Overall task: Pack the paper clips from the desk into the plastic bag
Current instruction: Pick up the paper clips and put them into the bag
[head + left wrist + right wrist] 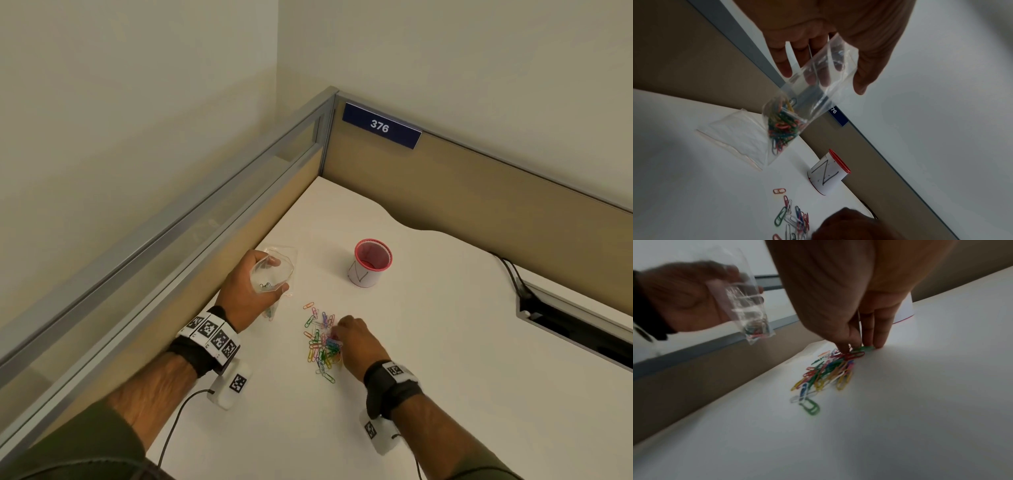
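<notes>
My left hand (277,275) grips a small clear plastic bag (263,291) above the desk at the left, mouth turned upward. Several coloured clips (783,128) lie in the bag's bottom corner (756,334). A loose pile of coloured paper clips (322,346) lies on the white desk (428,359) between my hands. My right hand (858,348) reaches down onto the pile's far end. Its thumb and fingertips pinch at a red clip (854,355) and a green one (866,348). The pile (828,373) fans out toward the camera in the right wrist view.
A white cup with a red rim (371,263) stands behind the pile. A second, flat plastic bag (735,134) lies on the desk by the left partition (205,246). A cable slot (565,318) opens at the right. A blue sign (380,126) hangs in the corner.
</notes>
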Available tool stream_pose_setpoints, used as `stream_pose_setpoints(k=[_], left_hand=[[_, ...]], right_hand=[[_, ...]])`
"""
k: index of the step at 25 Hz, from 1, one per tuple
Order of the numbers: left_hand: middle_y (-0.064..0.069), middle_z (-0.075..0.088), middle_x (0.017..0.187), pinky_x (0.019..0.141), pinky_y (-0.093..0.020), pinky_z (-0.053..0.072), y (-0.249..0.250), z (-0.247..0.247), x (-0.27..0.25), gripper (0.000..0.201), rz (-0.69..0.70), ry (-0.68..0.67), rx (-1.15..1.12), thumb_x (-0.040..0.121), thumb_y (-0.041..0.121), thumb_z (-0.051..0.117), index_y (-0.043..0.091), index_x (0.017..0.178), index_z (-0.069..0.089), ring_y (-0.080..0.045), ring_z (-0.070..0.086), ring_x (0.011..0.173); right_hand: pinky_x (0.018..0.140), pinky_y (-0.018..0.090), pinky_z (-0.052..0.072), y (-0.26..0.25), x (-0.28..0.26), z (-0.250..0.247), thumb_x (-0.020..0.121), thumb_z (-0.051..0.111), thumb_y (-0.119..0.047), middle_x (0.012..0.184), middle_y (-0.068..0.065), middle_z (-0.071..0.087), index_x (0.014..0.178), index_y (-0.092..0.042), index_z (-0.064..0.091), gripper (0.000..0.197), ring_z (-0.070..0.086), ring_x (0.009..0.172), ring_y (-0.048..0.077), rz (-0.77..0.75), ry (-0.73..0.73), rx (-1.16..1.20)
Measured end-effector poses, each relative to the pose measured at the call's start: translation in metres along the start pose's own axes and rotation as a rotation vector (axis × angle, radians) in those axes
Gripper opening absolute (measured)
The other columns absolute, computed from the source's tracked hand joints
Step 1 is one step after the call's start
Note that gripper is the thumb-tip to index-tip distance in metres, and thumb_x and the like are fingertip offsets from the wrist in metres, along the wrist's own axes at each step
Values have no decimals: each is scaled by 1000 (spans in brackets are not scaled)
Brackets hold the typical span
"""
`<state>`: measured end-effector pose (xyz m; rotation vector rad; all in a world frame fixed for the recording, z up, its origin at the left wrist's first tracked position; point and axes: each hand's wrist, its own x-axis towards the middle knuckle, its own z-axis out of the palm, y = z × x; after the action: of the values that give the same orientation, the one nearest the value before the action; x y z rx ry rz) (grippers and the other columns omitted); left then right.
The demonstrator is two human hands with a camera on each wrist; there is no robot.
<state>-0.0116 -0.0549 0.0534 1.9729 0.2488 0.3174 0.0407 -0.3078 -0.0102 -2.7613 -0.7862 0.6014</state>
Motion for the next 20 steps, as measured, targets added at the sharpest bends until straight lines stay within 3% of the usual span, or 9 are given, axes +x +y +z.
stream_pose_setpoints(k=[3,6,8,12,16,20], left_hand=[[1,64,117,97,-18,42,1,2,-5,45,11,-21,-5,76,13,84,17,111,57,-17,59,114],[0,64,117,101,-26,44,6,4,-11,44,15,-43,-13,77,13,84,17,111,57,-17,58,116],[1,64,117,100,-25,43,12,7,-14,43,21,-58,-18,77,13,83,17,111,56,-17,58,117],[3,64,117,105,-34,46,16,10,-19,43,35,-68,-27,77,16,84,20,110,56,-18,58,118],[4,65,116,105,-39,48,14,13,-22,43,50,-65,-24,76,19,84,22,109,57,-18,59,116],[4,65,116,104,-37,47,13,17,-22,44,53,-84,-10,76,19,84,22,110,57,-17,59,117]], right_hand=[[101,34,43,0,-21,1,97,46,-25,131,3,52,138,-20,43,42,49,121,23,87,15,123],[95,38,47,-6,-24,2,84,62,-44,129,1,49,137,-23,42,60,46,119,22,65,-43,68],[88,40,51,-14,-18,8,81,66,-42,122,2,49,125,-22,51,50,46,114,24,22,-65,-32],[82,37,51,-19,-12,14,94,53,-25,113,9,52,115,-16,57,23,51,105,28,3,4,-137],[82,38,52,-9,-10,9,93,50,-13,108,12,57,108,-10,60,18,57,100,30,50,34,-121],[85,32,48,4,-12,0,92,54,-18,109,8,61,108,-13,65,20,59,100,26,162,104,49]])
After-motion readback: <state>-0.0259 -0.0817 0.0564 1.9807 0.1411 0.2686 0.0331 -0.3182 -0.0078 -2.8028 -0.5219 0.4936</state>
